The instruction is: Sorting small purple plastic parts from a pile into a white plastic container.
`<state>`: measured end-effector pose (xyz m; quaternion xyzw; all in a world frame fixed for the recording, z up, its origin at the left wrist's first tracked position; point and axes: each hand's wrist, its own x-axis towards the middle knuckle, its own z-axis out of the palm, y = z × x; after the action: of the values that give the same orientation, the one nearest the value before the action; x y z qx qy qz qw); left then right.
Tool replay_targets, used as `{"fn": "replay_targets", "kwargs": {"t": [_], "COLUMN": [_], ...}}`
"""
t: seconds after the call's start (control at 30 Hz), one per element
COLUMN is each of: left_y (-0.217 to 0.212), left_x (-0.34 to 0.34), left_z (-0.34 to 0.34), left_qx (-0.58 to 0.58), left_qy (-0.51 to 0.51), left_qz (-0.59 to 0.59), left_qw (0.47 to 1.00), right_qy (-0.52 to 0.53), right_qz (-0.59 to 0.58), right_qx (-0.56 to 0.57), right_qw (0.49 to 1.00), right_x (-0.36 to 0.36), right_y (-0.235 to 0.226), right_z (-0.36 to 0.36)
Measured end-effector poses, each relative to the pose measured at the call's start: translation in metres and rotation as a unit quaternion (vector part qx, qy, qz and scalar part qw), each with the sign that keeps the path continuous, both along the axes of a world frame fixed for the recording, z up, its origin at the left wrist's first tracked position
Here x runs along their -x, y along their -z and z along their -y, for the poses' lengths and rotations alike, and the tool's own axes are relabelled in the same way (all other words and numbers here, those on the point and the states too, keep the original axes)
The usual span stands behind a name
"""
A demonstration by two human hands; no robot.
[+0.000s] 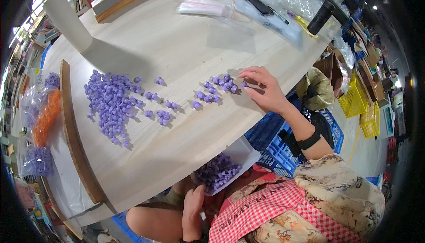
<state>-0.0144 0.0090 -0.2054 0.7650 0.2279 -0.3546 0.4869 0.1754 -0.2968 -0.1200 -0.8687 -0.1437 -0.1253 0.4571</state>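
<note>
My right hand lies on the pale wooden table, fingers spread and fingertips touching a small cluster of purple pieces. A big heap of the same small purple pieces spreads at the table's left, with a few loose ones between. My left hand is below the table edge at my lap, fingers around the near end of a white tray filled with purple pieces.
A raised wooden strip borders the table's left. Bags of orange and purple pieces lie beyond it. Clear plastic bags, a black phone and a dark cylinder sit at the far edge. Blue crates and yellow baskets stand on the right.
</note>
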Motion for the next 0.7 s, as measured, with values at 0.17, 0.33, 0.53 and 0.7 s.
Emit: {"fn": "replay_targets", "kwargs": {"t": [0.17, 0.33, 0.53, 0.7], "left_y": [-0.011, -0.02, -0.005, 0.001], "left_x": [-0.007, -0.008, -0.005, -0.001], "left_z": [0.003, 0.004, 0.002, 0.003], "left_qx": [-0.03, -0.012, -0.027, -0.018], "left_qy": [0.045, 0.023, 0.047, -0.031], "left_qz": [0.003, -0.008, 0.004, -0.074], "left_qw": [0.999, 1.0, 0.999, 0.997], "right_qy": [-0.002, 0.022, 0.046, 0.04], "right_qz": [0.043, -0.013, 0.039, 0.037], "right_qx": [0.116, 0.089, 0.097, 0.203], "right_qw": [0.992, 0.996, 0.993, 0.978], "right_x": [-0.005, -0.003, -0.008, -0.016], "right_y": [0.004, -0.002, -0.008, -0.009], "right_z": [-0.009, -0.007, -0.028, -0.037]}}
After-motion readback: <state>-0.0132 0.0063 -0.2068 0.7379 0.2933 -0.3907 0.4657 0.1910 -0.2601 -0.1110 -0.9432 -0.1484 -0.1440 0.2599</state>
